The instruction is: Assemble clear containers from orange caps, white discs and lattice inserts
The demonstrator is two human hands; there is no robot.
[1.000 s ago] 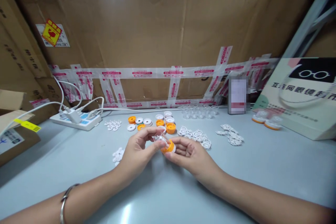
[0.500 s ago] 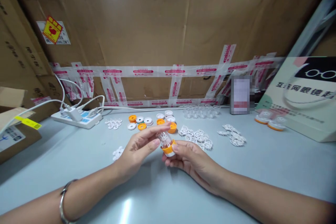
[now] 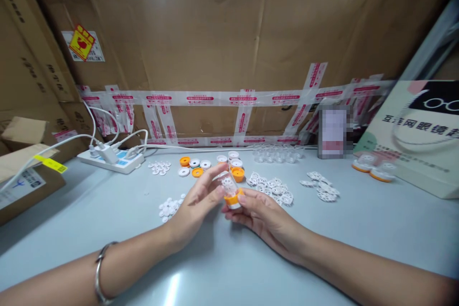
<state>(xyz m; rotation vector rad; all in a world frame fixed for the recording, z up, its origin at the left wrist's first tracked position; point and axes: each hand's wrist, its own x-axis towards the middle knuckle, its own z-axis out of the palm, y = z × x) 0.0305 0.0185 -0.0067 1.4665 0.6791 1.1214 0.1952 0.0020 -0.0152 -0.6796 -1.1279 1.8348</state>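
Orange-collared clear-topped capsule (image 3: 233,198), one: right fingers (image 3: 253,204) pinching it low, left fingers (image 3: 213,173) spread around its top, I judge for steadiness.

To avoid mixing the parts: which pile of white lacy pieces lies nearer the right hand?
The larger pile, just beyond the right hand; the other pile is smaller and lies farther right, toward the paper bag.

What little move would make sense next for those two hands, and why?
Probably a gentle press of the clear cover toward the orange ring: the left hand has its fingers at the cover, the right hand grips the ring, and whether the parts are fully seated cannot be seen.
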